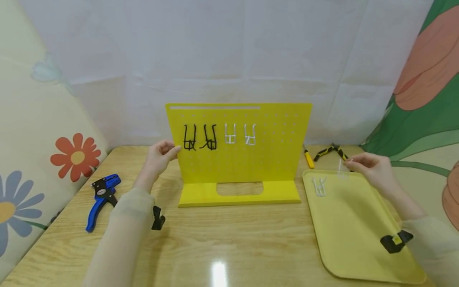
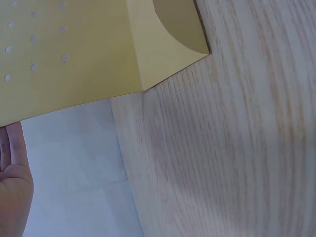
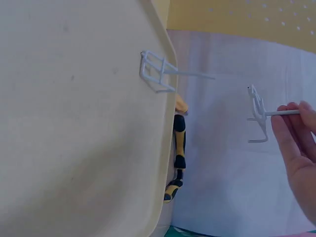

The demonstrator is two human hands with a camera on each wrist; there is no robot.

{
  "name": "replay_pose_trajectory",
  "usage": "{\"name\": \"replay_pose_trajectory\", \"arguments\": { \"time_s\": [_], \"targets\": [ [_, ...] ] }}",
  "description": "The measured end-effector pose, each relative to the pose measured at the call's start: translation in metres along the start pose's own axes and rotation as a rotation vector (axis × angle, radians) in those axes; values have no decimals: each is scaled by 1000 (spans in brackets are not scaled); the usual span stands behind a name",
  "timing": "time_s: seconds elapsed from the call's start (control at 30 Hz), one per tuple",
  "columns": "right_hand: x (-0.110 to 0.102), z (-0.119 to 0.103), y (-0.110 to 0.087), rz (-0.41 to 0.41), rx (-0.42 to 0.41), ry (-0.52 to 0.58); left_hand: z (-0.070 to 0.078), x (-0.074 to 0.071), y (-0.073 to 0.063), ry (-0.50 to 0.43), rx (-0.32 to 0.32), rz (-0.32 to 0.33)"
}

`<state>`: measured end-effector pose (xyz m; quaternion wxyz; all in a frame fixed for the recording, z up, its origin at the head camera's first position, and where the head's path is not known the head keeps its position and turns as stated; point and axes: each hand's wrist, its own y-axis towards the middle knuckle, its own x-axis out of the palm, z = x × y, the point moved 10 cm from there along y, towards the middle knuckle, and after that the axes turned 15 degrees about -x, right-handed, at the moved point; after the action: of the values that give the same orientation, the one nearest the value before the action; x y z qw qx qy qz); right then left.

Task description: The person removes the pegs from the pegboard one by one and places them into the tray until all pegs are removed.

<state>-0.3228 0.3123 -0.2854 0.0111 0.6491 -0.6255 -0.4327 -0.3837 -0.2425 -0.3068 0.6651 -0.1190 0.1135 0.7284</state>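
Note:
A yellow pegboard [image 1: 277, 167] stands upright on its base on the wooden table. My left hand [image 1: 157, 157] pinches its left edge, the thumb on the front face and the fingers partly hidden behind. Two black wire hooks [image 1: 190, 145] and two white ones [image 1: 230, 139] hang in a row on the upper left and middle of the board. Off to the right, my right hand [image 1: 374, 171] holds a white wire hook [image 3: 258, 106] by its long prong, above the far end of the yellow tray [image 1: 351, 235]. Another white wire hook [image 1: 320, 188] lies in that tray.
Blue and black wire strippers [image 1: 95, 209] lie at the table's left. Behind the tray are a tool with a yellow handle [image 1: 309, 159] and pliers with black and yellow handles [image 1: 324, 152]. A white cloth [image 1: 215, 52] hangs behind the table.

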Motion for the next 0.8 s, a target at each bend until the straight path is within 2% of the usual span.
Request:
{"name": "replay_pose_trajectory", "arguments": {
  "time_s": [0.13,0.27,0.47,0.63,0.8],
  "targets": [
    [1,23,-10,-89,106,26,0,1,-2,22,2,4],
    [6,39,-16,-155,174,91,0,0,-1,21,0,6],
    [17,52,-20,-220,171,146,4,0,-1,-4,16,-3],
    [28,60,-23,-286,199,112,3,1,-1,-7,5,-7],
    [35,66,-24,-287,228,132,1,0,-2,3,-2,-1]
  ]
}}
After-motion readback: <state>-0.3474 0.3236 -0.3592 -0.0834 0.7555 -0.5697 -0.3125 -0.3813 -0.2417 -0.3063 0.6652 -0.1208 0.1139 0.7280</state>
